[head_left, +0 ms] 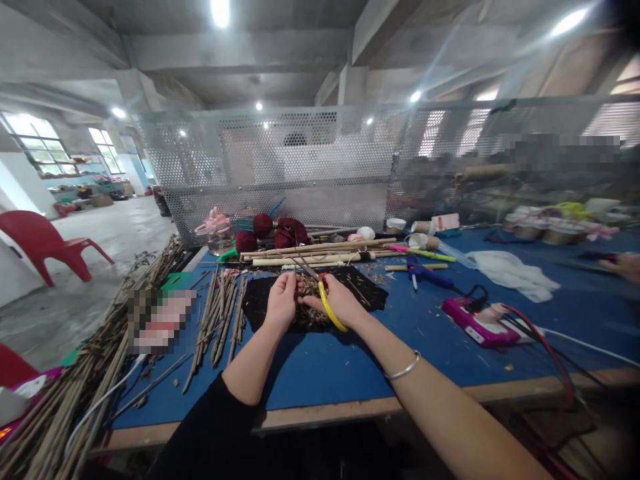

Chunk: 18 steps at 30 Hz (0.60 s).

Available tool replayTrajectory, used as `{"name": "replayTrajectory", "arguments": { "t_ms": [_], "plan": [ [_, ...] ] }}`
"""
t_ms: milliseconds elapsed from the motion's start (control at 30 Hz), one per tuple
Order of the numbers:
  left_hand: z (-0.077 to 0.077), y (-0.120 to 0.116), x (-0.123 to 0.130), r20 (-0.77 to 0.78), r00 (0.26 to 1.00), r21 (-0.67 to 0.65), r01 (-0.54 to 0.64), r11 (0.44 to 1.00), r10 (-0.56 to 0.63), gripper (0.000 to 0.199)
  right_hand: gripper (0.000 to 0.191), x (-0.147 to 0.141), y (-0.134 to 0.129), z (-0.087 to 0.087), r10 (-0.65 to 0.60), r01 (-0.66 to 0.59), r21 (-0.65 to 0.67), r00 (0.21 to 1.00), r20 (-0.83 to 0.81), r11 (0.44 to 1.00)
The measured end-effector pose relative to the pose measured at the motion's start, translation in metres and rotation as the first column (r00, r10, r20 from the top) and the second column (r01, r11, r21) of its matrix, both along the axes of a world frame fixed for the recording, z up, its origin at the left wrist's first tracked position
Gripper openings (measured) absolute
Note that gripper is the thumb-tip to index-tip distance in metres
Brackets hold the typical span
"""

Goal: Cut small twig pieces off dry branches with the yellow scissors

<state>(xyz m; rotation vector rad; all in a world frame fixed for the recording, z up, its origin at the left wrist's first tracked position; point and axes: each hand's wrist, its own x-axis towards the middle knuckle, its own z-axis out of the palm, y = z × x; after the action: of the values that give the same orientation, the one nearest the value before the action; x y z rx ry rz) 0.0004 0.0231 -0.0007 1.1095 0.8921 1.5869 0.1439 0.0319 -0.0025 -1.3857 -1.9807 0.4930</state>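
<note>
My right hand (339, 301) is closed round a pair of scissors with yellow handles (327, 305), whose blades point up and to the left. Close beside it, my left hand (281, 299) has its fingers pinched together; what lies between them is too small to make out. Both hands are over a heap of dry brown plant bits (314, 319) on a black cloth (370, 291). Left of the cloth, several cut dry sticks (220, 310) lie in a loose row on the blue table (320, 383).
A long bundle of dry stalks (107, 340) leans over the left edge. Behind the cloth lie pale sticks (310, 253) and dark red yarn balls (291, 232). To the right are a blue glue gun (425, 273), a purple power strip (475, 323) and white cloth (515, 272). Another person's hand (625, 267) shows far right.
</note>
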Motion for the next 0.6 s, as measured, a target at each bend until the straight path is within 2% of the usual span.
{"name": "replayTrajectory", "arguments": {
  "t_ms": [200, 400, 500, 600],
  "plan": [
    [0.004, -0.006, 0.002, -0.13, 0.991, 0.004, -0.022, 1.0, 0.023, 0.03, 0.058, -0.006, -0.003, -0.002, 0.011, -0.016, 0.043, 0.994, 0.112, 0.999],
    [0.0, -0.006, 0.003, -0.206, 0.978, -0.001, -0.019, 1.0, 0.018, 0.026, 0.057, -0.008, -0.009, 0.004, 0.013, -0.031, 0.107, 0.987, 0.163, 0.994],
    [-0.002, -0.004, 0.002, -0.258, 0.966, 0.049, -0.026, 0.998, 0.038, 0.027, 0.056, -0.008, -0.011, 0.007, 0.007, -0.025, 0.089, 0.98, 0.199, 0.996],
    [-0.003, -0.003, 0.0, -0.328, 0.938, 0.126, -0.076, 0.989, 0.114, 0.026, 0.056, -0.009, -0.012, 0.007, -0.014, 0.003, 0.047, 0.971, 0.238, 0.999]
  ]
}}
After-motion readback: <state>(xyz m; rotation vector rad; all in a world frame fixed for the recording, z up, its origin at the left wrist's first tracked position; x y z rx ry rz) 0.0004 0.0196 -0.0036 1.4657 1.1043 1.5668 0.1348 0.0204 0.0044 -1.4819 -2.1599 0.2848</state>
